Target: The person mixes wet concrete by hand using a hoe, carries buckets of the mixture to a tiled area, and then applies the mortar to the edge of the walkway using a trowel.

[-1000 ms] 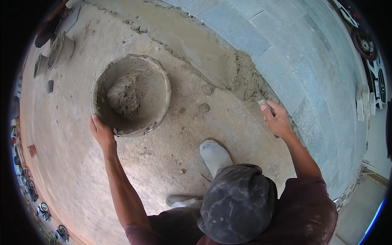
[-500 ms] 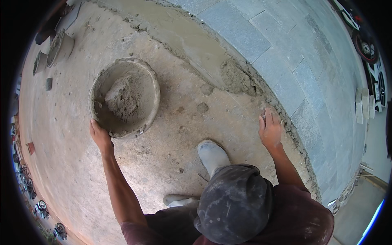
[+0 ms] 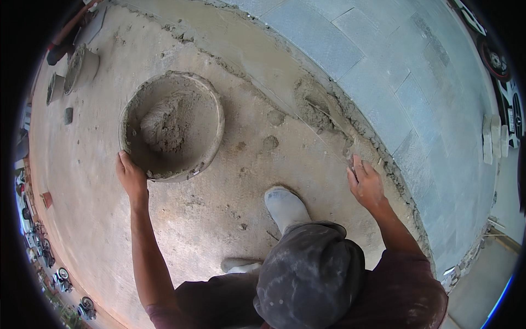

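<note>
My left hand (image 3: 133, 178) grips the near-left rim of a round, mortar-caked tub (image 3: 214, 143). A heap of wet grey mortar (image 3: 164, 129) lies in the tub, against its left side. On the right, my right hand (image 3: 367, 183) is closed, with its fingers curled, beside the edge of the paving. It appears to hold a mortar-coated trowel (image 3: 320, 109), whose blade blends into the mortar pile (image 3: 309, 90) just beyond the hand. The handle is mostly hidden by my fingers.
Grey stone paving (image 3: 378, 71) borders a wet mortar strip (image 3: 246, 46). Two more buckets (image 3: 82, 68) stand far left, near another person's arm (image 3: 74, 22). A small block (image 3: 68, 115) lies nearby. My pale boot (image 3: 286, 207) is between my hands. Stacked slabs (image 3: 495, 137) stand right.
My right hand has shifted slightly nearer and turned. The mortar pile beyond it is more spread, with a thin blade-like edge showing. The tub has tipped a little under my left hand.
</note>
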Demonstrator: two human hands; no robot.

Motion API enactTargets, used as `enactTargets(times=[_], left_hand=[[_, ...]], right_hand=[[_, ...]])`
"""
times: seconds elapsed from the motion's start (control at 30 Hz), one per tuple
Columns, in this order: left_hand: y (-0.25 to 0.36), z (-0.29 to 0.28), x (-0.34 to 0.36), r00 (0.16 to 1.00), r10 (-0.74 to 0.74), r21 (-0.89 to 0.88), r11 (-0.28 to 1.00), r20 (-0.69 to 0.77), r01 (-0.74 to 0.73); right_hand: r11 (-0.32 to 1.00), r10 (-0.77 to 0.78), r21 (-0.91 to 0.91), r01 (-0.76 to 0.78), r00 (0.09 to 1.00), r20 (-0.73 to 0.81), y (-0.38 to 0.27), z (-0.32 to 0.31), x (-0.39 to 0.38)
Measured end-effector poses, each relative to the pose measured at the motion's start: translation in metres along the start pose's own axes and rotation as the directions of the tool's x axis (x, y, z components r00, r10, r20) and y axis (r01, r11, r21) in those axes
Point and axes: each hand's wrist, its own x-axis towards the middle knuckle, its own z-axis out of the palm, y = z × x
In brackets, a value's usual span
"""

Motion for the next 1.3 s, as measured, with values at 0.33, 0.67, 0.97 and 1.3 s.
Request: enactTargets(times=[0.33,0.67,0.97,1.3], left_hand=[[0.033,0.009,-0.018,0.97,0.241,0.159,0.959,-0.033,-0.233],[0.069,0.029,-0.028,0.955,0.295,0.157,0.943,0.018,-0.294],[0.063,0.03,-0.023,0.947,0.322,0.153,0.936,-0.001,-0.318],[0.056,0.027,-0.019,0.966,0.258,0.163,0.952,0.034,-0.26]], right_hand=[[1.0,0.008,0.024,-0.01,0.999,0.053,-0.019,-0.021,-0.003],[0.992,0.064,0.107,-0.06,0.997,-0.038,-0.022,-0.046,0.006],[0.99,0.14,0.039,-0.138,0.989,-0.038,-0.025,-0.036,0.041],[0.982,0.188,-0.014,-0.188,0.973,0.133,-0.014,-0.036,0.026]])
